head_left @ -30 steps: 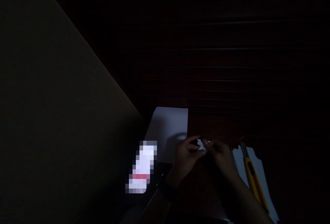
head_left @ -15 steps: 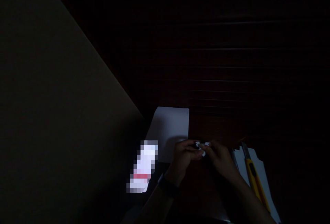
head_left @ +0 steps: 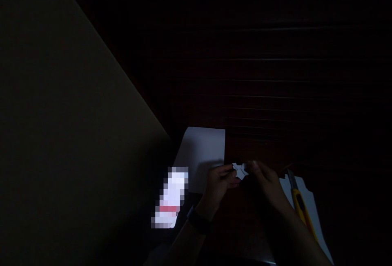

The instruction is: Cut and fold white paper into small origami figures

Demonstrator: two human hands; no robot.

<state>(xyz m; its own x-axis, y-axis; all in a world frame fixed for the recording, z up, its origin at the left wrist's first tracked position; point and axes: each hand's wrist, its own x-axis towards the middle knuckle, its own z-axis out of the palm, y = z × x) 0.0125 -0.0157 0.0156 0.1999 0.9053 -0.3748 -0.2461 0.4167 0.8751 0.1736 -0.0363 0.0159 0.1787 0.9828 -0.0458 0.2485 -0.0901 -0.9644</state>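
My left hand [head_left: 217, 182], a dark band on its wrist, pinches a small folded white paper piece [head_left: 240, 171] between thumb and fingers. The piece has several points and visible creases, somewhat like a star. At its right edge my right hand [head_left: 263, 178] is closed, thumb and fingertips drawn together against the paper's right tip; dim light partly hides this contact. Both hands are above the dark reddish tabletop [head_left: 239, 225].
A white paper sheet [head_left: 203, 145] lies behind my left hand. Left of it a phone [head_left: 171, 196] glows, its screen blurred. On the right, a yellow box cutter [head_left: 301, 209] with its blade out rests on white paper pieces [head_left: 315, 213]. A pale wall [head_left: 76, 135] bounds the left side.
My right thumb has moved off the paper's middle to its right edge, uncovering more of the folded piece. My left hand still holds it, with the thumb shifted slightly.
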